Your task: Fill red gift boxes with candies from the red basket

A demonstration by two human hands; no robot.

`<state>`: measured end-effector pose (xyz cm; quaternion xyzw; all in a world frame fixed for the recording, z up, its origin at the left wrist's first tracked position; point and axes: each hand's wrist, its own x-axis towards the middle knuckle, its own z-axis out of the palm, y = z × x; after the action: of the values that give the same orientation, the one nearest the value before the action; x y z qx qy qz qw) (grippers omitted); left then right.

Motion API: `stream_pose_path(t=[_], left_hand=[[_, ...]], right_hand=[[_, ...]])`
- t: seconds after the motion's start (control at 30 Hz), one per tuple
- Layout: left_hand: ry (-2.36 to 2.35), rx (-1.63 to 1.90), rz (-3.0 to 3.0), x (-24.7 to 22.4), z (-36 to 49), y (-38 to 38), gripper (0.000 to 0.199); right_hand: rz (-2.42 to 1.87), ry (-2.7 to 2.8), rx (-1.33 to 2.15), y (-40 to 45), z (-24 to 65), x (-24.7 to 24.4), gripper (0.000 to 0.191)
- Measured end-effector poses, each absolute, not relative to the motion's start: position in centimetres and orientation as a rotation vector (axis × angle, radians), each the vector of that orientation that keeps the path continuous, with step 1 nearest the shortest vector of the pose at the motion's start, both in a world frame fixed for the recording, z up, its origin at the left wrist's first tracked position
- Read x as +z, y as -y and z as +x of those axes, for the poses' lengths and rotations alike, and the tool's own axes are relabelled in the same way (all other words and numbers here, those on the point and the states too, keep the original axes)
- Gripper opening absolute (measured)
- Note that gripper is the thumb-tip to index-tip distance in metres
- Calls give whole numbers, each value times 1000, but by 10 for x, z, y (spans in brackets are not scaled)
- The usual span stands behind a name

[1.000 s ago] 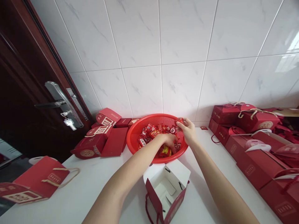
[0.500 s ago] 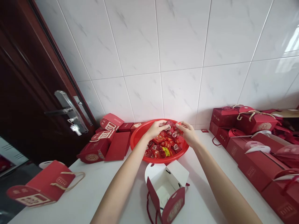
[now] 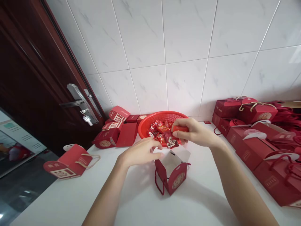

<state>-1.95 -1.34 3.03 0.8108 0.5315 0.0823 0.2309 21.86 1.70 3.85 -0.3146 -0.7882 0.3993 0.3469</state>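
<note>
My right hand [image 3: 194, 131] is closed on wrapped candies, above the near rim of a red plastic basket [image 3: 144, 128]. An orange-red piece sits between its fingers, and a dark red candy packet [image 3: 171, 140] with white print hangs below them. More wrapped candies [image 3: 160, 128] lie in the basket. An open red gift box [image 3: 177, 179] with a white inside and a red cord handle stands in front of it. Beside the box's upper left edge is my left hand [image 3: 141, 151], thumb and fingers apart, holding nothing. It hides the box's left flap; whether it touches it I cannot tell.
Another red box [image 3: 70, 161] with a beige cord stands at the left. Folded red boxes [image 3: 109, 133] lie by the wall beside the basket. Rows of red boxes [image 3: 254, 150] line the right side. A dark door [image 3: 47, 62] with keys in its lock is at the left.
Both hands have come back from the basket toward the open box. The right hand brings candies with it; the left has opened beside the box. The view has shifted slightly.
</note>
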Motion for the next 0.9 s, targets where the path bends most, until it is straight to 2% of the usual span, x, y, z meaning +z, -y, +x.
stream_pose_path(t=[0.13,0.27,0.5,0.6,0.9], left_hand=[[-1477,-52,2127,33,-28,26,53],[-1408,-108,2075,28,-33,20,73],[-1338,-100,2133,21,-36,15,77],[-1328,-99,2134,22,-36,16,76],[-1326,-49,2099,21,-38,16,75]], right_hand=[[-859,2227,980,1,208,38,7],[-847,2370,845,6,202,35,12],[-773,2611,687,3,196,22,21],[-754,2627,755,2,194,19,22],[-942,2552,603,10,209,30,27]])
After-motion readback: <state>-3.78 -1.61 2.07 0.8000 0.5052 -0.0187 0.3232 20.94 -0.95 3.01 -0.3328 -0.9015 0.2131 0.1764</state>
